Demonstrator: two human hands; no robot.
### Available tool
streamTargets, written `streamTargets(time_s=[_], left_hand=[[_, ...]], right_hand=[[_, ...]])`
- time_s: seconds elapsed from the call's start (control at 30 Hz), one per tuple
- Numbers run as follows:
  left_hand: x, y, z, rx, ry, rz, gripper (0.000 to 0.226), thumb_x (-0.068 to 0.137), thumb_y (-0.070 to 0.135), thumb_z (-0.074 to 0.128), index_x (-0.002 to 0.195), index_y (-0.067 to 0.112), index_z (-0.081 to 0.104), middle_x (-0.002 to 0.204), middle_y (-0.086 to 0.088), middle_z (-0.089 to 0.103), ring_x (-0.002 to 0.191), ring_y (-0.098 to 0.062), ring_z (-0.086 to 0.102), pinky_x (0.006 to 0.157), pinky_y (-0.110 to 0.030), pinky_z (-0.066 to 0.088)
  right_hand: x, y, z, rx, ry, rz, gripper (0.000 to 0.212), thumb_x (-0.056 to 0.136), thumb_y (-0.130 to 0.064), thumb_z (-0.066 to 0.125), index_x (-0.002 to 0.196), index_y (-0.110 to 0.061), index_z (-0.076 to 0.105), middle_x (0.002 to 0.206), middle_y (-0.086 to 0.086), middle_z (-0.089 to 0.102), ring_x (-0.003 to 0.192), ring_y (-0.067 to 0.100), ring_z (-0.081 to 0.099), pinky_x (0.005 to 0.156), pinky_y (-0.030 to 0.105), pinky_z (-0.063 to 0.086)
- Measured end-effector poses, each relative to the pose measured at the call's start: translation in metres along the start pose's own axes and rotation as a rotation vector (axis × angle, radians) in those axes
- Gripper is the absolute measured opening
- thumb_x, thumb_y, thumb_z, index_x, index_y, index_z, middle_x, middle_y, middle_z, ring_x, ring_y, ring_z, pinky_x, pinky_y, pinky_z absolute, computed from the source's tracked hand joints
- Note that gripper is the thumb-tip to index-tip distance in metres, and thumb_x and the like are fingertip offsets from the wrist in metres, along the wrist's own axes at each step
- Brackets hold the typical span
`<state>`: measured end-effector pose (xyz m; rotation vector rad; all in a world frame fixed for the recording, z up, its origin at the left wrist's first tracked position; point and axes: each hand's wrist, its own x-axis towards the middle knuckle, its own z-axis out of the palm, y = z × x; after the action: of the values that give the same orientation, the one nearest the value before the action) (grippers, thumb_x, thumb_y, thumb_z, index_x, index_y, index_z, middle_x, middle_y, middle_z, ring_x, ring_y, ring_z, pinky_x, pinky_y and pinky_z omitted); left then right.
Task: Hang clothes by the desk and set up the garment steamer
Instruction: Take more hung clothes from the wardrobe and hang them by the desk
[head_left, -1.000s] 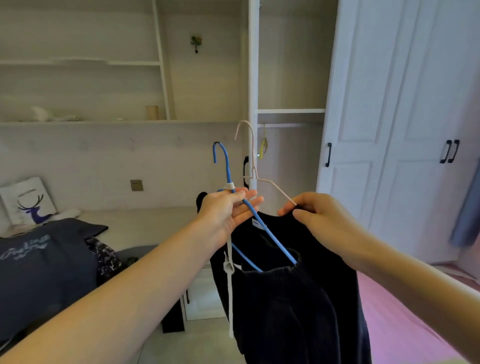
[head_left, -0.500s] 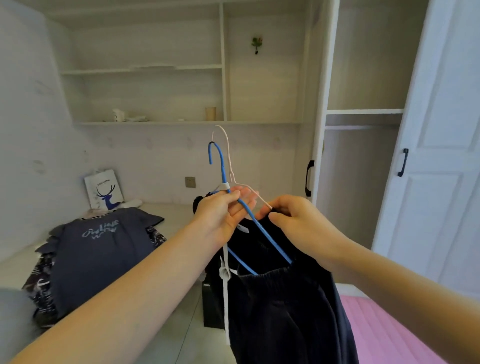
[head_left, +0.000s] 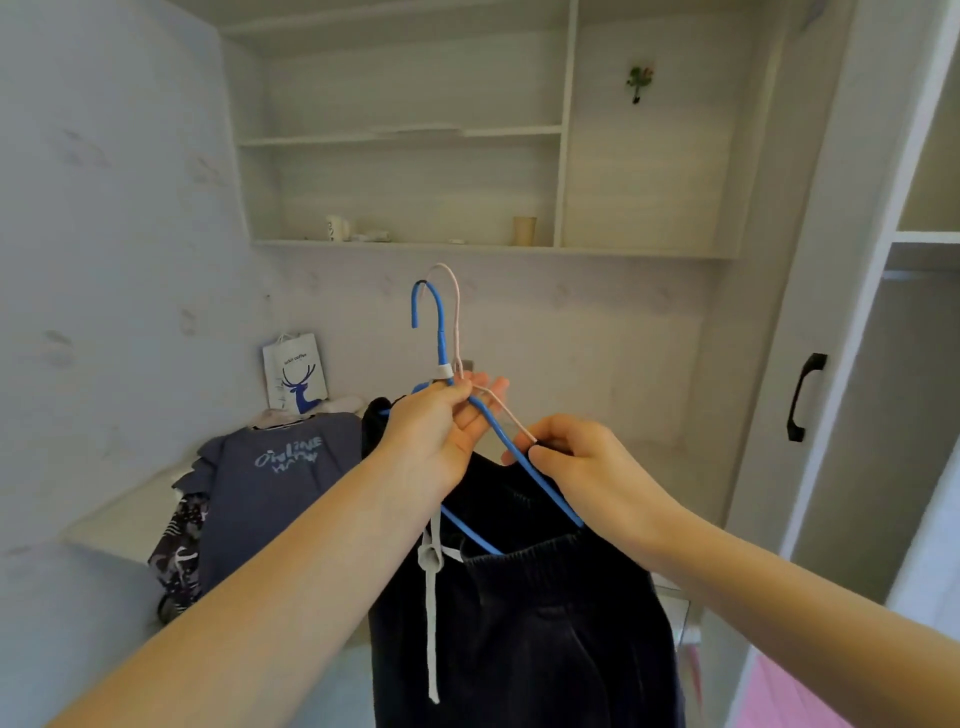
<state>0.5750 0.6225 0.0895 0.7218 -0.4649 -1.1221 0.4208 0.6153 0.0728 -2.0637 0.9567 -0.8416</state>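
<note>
Now facing the desk alcove rather than the wardrobe. Left hand (head_left: 441, 431) fingers pinch both hanger necks, blue hanger (head_left: 439, 338) and pink hanger (head_left: 456, 312); right hand (head_left: 587, 467) grips a hanger arm. Dark garments (head_left: 519, 623) hang below, near the surface (head_left: 119, 519); hanging comes next.

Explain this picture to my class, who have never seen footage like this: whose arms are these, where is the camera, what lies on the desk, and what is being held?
No machine here: the arms belong to a person, and the one camera sits on that person's head, looking forward and down, so you see what they see.

The left hand pinches the necks of two wire hangers held together, a blue hanger and a pale pink hanger. The right hand grips the hangers' sloping arm lower down. Dark clothes with a white drawstring hang from them.

Behind, on the pale desk, lies a pile of clothes topped by a grey-blue printed T-shirt, with a deer-print paper bag by the wall. Cups stand on the shelf above.
</note>
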Motion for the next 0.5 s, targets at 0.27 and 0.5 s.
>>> streamTargets(time_s=[0.27,0.5], left_hand=[[0.039,0.029,-0.059,0.103,0.155,0.005,0.017,0.097,-0.003,0.045,0.112,-0.002,0.051,0.122,-0.022,0.057,0.093,-0.033,0.063,0.068,-0.037,0.052],[0.074,0.044,-0.098,0.197,0.202,0.046,0.044,0.096,-0.010,0.036,0.139,-0.001,0.039,0.133,-0.023,0.051,0.109,-0.033,0.061,0.069,-0.033,0.054]], right_hand=[[0.075,-0.014,0.070,-0.257,-0.171,-0.015,0.020,0.096,-0.029,0.049,0.109,-0.014,0.053,0.093,0.007,0.065,0.083,0.023,0.062,0.074,0.036,0.050],[0.129,0.000,0.130,-0.351,-0.229,0.010,0.016,0.100,-0.019,0.041,0.085,-0.015,0.046,0.093,0.012,0.061,0.066,0.017,0.048,0.055,0.026,0.035]])
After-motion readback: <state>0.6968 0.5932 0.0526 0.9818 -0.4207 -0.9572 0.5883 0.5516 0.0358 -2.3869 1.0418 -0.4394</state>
